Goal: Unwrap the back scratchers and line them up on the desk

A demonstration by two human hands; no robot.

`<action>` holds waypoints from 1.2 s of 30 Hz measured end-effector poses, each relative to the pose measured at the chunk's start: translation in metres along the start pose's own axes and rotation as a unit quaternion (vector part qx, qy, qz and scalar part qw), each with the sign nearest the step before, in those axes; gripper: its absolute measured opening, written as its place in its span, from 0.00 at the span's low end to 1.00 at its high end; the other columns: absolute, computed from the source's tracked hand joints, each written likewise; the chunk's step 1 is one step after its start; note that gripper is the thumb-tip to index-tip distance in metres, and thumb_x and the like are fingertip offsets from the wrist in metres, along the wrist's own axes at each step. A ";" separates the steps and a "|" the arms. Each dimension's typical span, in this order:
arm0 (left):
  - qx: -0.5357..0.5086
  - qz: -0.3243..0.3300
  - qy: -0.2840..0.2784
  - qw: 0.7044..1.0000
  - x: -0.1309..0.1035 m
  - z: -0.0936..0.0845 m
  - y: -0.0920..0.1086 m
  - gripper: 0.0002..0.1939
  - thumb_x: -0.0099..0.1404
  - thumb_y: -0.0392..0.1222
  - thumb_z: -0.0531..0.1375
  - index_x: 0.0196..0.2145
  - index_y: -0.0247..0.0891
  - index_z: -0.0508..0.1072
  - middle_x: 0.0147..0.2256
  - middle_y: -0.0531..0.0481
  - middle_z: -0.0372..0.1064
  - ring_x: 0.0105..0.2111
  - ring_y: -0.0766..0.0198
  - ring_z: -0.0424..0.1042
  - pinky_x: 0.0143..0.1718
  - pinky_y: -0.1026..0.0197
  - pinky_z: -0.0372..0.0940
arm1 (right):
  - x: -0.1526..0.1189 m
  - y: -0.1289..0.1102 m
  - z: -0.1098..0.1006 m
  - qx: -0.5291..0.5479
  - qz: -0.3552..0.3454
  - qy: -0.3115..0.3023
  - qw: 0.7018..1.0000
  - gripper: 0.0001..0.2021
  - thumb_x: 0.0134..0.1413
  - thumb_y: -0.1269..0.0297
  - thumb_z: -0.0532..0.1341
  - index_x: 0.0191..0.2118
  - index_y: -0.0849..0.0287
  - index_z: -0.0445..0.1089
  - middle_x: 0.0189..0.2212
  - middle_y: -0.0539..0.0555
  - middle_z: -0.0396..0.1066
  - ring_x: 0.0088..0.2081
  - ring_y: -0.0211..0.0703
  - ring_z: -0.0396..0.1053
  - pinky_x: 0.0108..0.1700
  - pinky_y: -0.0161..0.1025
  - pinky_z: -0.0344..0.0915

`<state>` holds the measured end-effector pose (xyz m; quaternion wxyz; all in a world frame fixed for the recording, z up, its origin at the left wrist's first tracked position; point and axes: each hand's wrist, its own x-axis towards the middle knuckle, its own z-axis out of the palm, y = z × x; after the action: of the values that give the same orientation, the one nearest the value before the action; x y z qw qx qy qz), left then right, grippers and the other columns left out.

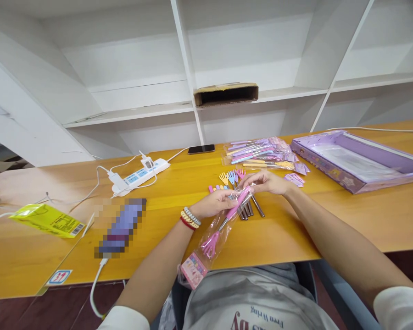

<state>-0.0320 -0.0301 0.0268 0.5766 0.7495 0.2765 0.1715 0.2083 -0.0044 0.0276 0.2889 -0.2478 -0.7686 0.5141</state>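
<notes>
A: What's in the room?
B: White shelves (248, 50) at the back, with a cardboard box (227, 95) on one, and a yellow-brown wooden table (278, 240) in front.

A: Where's the pink back scratcher (231, 212)?
B: It's inside a clear plastic bag (207, 230), over the table's near edge. Its little hand points down, by a pink card (194, 271).

A: What is the left hand (216, 202) doing?
B: Its fingers are pinched around the handle, through the plastic.

A: And the right hand (265, 182)?
B: Its thumb and fingers are nearly closed, nipping the bag's top end. I can't tell if they squeeze the handle too.

A: What's near?
B: Loose back scratchers (231, 177) lie just behind and under the hands. Farther back there's a pile of bagged back scratchers (258, 149), with small purple cards (294, 179) in front and a purple box (325, 169) on the right.
</notes>
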 end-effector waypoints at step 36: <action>-0.079 -0.044 0.038 0.995 -0.006 -0.004 0.005 0.38 0.51 0.45 0.66 0.56 0.35 0.56 0.27 0.51 0.67 0.20 0.72 0.64 0.20 0.68 0.56 | -0.008 0.011 -0.043 0.290 -0.073 0.459 0.837 0.15 0.49 0.56 0.62 0.23 0.58 0.56 0.17 0.45 0.52 0.17 0.30 0.51 0.15 0.29 0.48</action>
<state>-0.0382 -0.0318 0.0336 0.6298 0.6820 0.3162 0.1956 0.2453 0.0214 0.0288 0.7038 -0.3040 -0.3794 0.5180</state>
